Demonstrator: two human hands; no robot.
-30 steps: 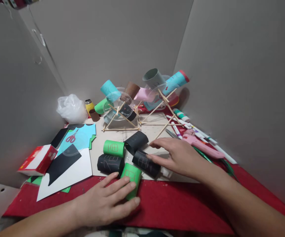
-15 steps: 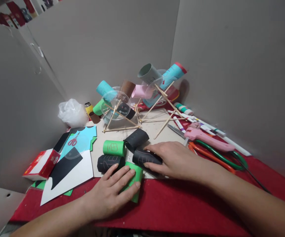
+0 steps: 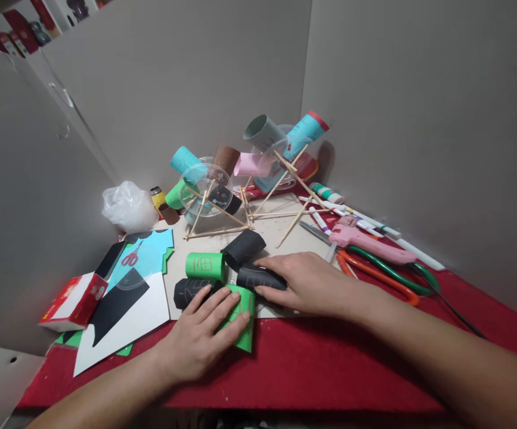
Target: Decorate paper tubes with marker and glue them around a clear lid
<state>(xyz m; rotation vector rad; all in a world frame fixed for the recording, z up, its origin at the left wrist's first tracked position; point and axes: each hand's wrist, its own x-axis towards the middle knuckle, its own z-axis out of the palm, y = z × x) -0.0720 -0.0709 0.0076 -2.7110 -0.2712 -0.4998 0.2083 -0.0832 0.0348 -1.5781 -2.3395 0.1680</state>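
My left hand (image 3: 198,339) lies over a green paper roll (image 3: 242,322) at the front of the beige board (image 3: 276,229), fingers wrapped on it. My right hand (image 3: 305,283) grips a black paper roll (image 3: 253,276) lying just behind the green one. Close by lie another green roll (image 3: 204,266) with a drawn window, a black roll (image 3: 244,246) behind it and a black roll (image 3: 186,290) under my left fingertips. At the back stands a stick frame (image 3: 240,205) carrying coloured rolls and clear lids.
A red cloth (image 3: 312,369) covers the table front. On the right lie a pink glue gun (image 3: 365,239), orange and green scissors (image 3: 383,275) and markers (image 3: 356,219). On the left are paper sheets (image 3: 124,304), a red and white box (image 3: 74,302) and a plastic bag (image 3: 126,205). Grey walls close in all round.
My right hand has closed onto the black roll and drawn it slightly left and back. My left hand has pushed the green roll forward to meet it. The camera view shifted a little.
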